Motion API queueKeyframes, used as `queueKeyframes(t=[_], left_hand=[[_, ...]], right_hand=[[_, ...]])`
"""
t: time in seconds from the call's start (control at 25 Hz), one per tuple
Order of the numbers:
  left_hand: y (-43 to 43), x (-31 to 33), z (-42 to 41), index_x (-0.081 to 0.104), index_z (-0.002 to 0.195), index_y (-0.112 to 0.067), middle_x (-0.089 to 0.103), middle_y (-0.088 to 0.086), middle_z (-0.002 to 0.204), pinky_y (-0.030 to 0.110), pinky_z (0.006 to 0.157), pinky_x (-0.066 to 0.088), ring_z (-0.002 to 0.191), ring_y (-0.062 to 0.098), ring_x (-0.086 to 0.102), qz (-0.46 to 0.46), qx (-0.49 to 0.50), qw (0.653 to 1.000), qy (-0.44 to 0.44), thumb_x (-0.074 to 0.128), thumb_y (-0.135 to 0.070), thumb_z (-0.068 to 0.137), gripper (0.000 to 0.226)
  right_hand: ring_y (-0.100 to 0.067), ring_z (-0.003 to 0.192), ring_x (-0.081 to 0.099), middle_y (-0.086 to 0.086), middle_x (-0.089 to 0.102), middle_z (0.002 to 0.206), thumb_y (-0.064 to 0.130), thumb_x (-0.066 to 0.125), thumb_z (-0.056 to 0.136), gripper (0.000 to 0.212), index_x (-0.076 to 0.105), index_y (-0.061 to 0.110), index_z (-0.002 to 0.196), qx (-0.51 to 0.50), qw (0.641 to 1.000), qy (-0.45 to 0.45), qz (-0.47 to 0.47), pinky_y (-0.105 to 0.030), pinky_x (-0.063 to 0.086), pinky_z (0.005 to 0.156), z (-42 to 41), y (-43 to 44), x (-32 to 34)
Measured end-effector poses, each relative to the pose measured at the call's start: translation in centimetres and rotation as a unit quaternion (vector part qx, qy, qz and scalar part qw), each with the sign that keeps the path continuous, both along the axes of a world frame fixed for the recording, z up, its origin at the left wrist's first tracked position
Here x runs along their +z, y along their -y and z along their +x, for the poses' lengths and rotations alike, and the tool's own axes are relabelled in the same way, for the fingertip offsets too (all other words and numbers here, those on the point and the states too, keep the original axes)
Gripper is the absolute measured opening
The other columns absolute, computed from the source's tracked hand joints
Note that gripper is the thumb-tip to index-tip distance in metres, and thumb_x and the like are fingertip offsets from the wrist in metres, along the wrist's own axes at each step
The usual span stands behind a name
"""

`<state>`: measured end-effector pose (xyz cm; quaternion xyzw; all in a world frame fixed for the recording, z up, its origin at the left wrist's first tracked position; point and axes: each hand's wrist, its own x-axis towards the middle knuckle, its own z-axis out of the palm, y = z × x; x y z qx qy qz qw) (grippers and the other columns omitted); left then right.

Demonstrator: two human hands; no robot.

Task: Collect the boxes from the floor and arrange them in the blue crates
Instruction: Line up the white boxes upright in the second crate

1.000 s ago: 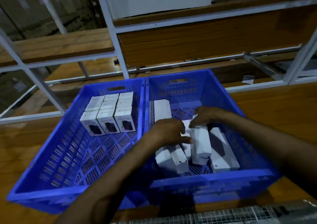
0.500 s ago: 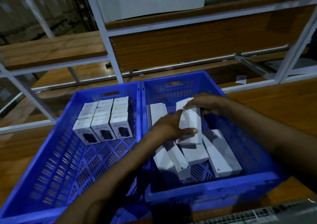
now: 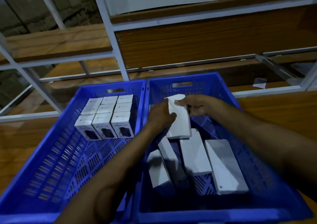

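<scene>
A white box (image 3: 179, 119) is gripped between the left hand (image 3: 160, 114) and right hand (image 3: 197, 106). Four more boxes (image 3: 195, 153) lie below them in the right crate (image 3: 257, 163)

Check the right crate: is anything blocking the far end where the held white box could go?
Nothing visible does. Both hands, left hand and right hand, hold the white box over the right crate; four loose boxes lie nearer.
</scene>
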<state>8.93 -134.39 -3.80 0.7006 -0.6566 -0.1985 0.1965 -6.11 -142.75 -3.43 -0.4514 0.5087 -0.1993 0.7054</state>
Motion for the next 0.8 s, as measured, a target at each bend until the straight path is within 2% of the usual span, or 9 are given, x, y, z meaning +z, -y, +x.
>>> queueKeyframes(t=[0.12,0.2,0.28,0.4,0.52,0.64,0.8], left_hand=[[1.4,-0.4,0.2,0.039,0.152,-0.011,0.055,0.013,0.147,0.040,0.105,0.046,0.133,0.033,0.053,0.049,0.006,0.999,0.009,0.063,-0.043,0.098,0.068],[2.5,-0.7,0.4,0.035,0.156,-0.015,0.052,0.009,0.151,0.039,0.107,0.046,0.135,0.031,0.052,0.063,0.023,0.995,-0.076,0.066,-0.049,0.095,0.076],[3.2,-0.8,0.8,0.035,0.156,-0.019,0.053,0.004,0.150,0.044,0.106,0.049,0.133,0.030,0.054,0.076,0.040,0.981,-0.175,0.069,-0.052,0.092,0.080],[4.1,-0.5,0.7,0.039,0.151,-0.017,0.055,0.006,0.144,0.050,0.103,0.052,0.126,0.029,0.057,0.121,0.050,0.965,-0.226,0.073,-0.048,0.091,0.076],[5.0,-0.6,0.0,0.048,0.143,-0.014,0.061,0.010,0.137,0.048,0.103,0.053,0.123,0.029,0.061,0.129,0.036,0.959,-0.248,0.074,-0.035,0.093,0.061],[5.5,-0.8,-0.4,0.048,0.143,-0.009,0.062,0.013,0.133,0.045,0.098,0.055,0.120,0.031,0.062,0.148,0.030,0.958,-0.242,0.071,-0.029,0.096,0.056],[6.2,-1.4,-0.4,0.056,0.138,-0.007,0.066,0.015,0.130,0.051,0.095,0.058,0.116,0.033,0.065,0.193,0.013,0.956,-0.222,0.073,-0.027,0.094,0.051]], right_hand=[[-0.021,0.079,0.071,-0.007,0.074,0.090,0.016,0.059,0.103,0.016,0.065,0.005,0.114,-0.011,1.000,0.028,0.001,-0.038,0.060,0.076,1.1,1.1,-1.1],[-0.024,0.087,0.067,-0.008,0.070,0.098,0.022,0.057,0.105,0.028,0.060,0.005,0.127,-0.060,0.997,0.054,0.008,-0.042,0.057,0.084,1.1,2.0,-1.2],[-0.027,0.092,0.063,-0.009,0.066,0.100,0.027,0.053,0.107,0.031,0.056,0.006,0.130,-0.108,0.992,0.066,0.011,-0.045,0.053,0.089,0.9,3.0,-1.1],[-0.025,0.083,0.064,-0.010,0.069,0.107,0.027,0.050,0.108,0.031,0.056,0.007,0.131,-0.143,0.985,0.092,-0.010,-0.044,0.053,0.080,0.6,4.2,-0.9],[-0.029,0.086,0.068,-0.011,0.072,0.100,0.023,0.053,0.106,0.035,0.057,0.005,0.136,-0.108,0.991,0.073,-0.004,-0.043,0.054,0.074,0.2,4.9,-1.4],[-0.031,0.086,0.068,-0.013,0.073,0.098,0.025,0.055,0.104,0.027,0.062,0.007,0.122,-0.063,0.996,0.035,0.043,-0.042,0.053,0.071,-0.1,4.8,-2.0],[-0.030,0.079,0.064,-0.012,0.071,0.087,0.032,0.054,0.106,0.026,0.062,0.007,0.104,-0.060,0.996,-0.024,0.055,-0.041,0.050,0.069,-0.1,4.7,-2.9]])
